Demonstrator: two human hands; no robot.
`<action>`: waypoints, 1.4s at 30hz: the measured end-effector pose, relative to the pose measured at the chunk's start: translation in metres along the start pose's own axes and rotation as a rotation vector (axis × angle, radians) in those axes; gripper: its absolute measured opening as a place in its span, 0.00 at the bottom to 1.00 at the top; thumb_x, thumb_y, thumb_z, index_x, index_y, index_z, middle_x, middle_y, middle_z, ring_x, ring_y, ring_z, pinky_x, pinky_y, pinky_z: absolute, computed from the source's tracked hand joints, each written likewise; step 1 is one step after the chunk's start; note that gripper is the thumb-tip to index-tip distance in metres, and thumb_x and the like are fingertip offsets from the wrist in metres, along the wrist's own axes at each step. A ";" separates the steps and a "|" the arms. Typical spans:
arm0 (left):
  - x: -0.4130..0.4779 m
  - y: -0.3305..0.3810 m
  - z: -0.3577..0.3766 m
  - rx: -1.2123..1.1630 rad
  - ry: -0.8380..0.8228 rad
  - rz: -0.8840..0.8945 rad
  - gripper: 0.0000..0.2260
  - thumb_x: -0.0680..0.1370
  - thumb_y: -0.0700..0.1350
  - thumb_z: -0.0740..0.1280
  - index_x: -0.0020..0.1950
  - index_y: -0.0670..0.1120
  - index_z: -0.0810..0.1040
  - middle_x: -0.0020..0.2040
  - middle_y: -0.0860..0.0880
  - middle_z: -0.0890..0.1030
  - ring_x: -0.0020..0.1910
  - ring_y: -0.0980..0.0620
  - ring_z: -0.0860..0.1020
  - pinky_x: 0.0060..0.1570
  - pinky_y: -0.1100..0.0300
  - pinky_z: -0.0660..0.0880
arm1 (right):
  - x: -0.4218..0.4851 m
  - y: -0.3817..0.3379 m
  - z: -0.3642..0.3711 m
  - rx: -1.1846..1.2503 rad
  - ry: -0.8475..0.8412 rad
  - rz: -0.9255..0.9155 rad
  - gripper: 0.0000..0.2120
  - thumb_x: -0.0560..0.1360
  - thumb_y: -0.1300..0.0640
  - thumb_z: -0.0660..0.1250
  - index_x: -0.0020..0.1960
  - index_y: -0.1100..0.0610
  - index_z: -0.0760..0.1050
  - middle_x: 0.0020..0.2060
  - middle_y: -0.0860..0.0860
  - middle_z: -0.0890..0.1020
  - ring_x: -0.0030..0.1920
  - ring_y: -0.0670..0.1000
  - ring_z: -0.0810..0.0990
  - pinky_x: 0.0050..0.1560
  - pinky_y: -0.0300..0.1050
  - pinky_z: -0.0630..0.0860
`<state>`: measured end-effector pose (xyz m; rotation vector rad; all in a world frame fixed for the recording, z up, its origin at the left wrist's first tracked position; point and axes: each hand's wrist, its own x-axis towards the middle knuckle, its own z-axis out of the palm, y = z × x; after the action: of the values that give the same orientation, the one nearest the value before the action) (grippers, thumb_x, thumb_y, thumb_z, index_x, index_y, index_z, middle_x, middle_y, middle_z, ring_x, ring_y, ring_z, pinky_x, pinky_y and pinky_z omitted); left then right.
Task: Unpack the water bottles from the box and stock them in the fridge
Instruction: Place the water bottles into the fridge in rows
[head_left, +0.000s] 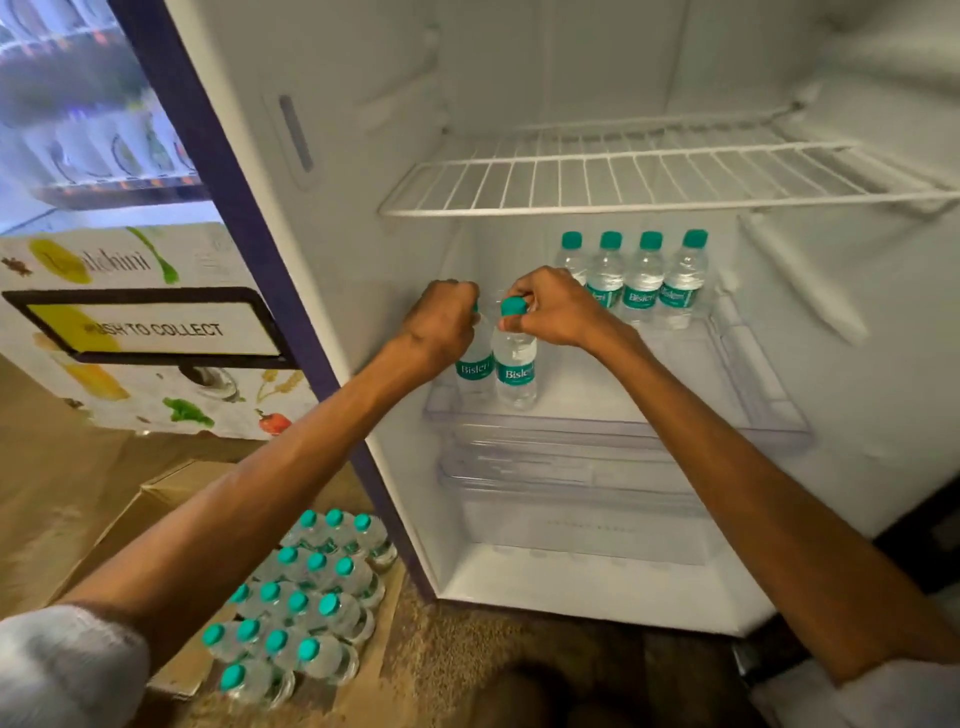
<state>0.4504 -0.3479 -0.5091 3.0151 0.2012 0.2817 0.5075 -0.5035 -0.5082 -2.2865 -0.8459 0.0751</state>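
Green-capped, four bottles (631, 280) stand at the fridge shelf's (649, 374) back. The left hand (441, 322) and right hand (550, 312) each grip another bottle (516, 369) at its front. Most are still in the box (171, 488).

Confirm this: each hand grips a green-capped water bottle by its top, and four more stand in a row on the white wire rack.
No. In the head view the four green-capped plastic bottles stand in a row on the clear plastic shelf below the white wire rack, not on it. The left hand and right hand do grip the two front bottles by their tops.
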 end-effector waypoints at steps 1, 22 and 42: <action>-0.003 0.000 0.001 0.004 0.003 -0.006 0.09 0.79 0.38 0.65 0.58 0.39 0.77 0.54 0.38 0.79 0.51 0.39 0.78 0.49 0.50 0.77 | -0.003 -0.001 0.002 0.001 0.021 -0.003 0.16 0.70 0.54 0.75 0.55 0.59 0.80 0.49 0.54 0.84 0.47 0.52 0.81 0.51 0.47 0.79; 0.079 0.055 -0.011 -0.331 0.037 -0.028 0.17 0.83 0.49 0.59 0.70 0.44 0.71 0.68 0.43 0.74 0.66 0.43 0.73 0.63 0.53 0.70 | 0.035 0.084 -0.057 -0.077 0.294 0.221 0.16 0.78 0.50 0.66 0.62 0.57 0.76 0.61 0.55 0.78 0.61 0.56 0.76 0.60 0.48 0.72; 0.120 0.078 0.034 -0.209 -0.017 0.188 0.12 0.79 0.41 0.67 0.61 0.42 0.73 0.60 0.42 0.76 0.55 0.43 0.76 0.57 0.53 0.75 | 0.053 0.100 -0.049 -0.253 0.280 0.207 0.15 0.76 0.56 0.69 0.61 0.60 0.74 0.59 0.58 0.77 0.58 0.57 0.75 0.56 0.45 0.70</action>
<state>0.5836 -0.4111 -0.5120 2.8290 -0.1075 0.2742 0.6182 -0.5558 -0.5242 -2.5375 -0.4946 -0.2688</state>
